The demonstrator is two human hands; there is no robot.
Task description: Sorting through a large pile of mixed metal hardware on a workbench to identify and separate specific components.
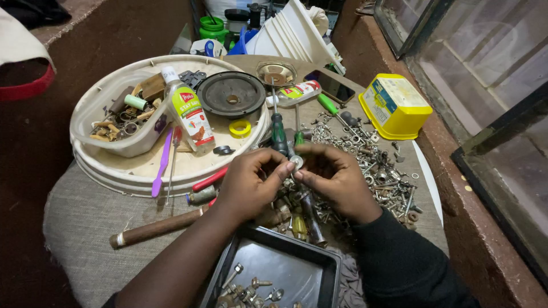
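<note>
Seen from above, two hands meet over a cluttered counter point(85, 217) covered in grey cloth; the left hand point(249, 181) and the right hand point(334, 178) both pinch a small round silver metal washer point(297, 162) between thumb and fingertips, fingers curled closed around it; the washer sits between the two hands, just above a heap of loose silver nuts, bolts and screws point(377, 171) that spreads to the right; a green-handled screwdriver point(278, 132) lies just beyond the fingers; a black rectangular metal tray point(319, 256) holding a few bolts lies nearer the body; a white round plastic lid point(137, 171) carrying a small clear bottle point(190, 114) lies to the left; a yellow plastic box point(394, 105) stands to the right.
</note>
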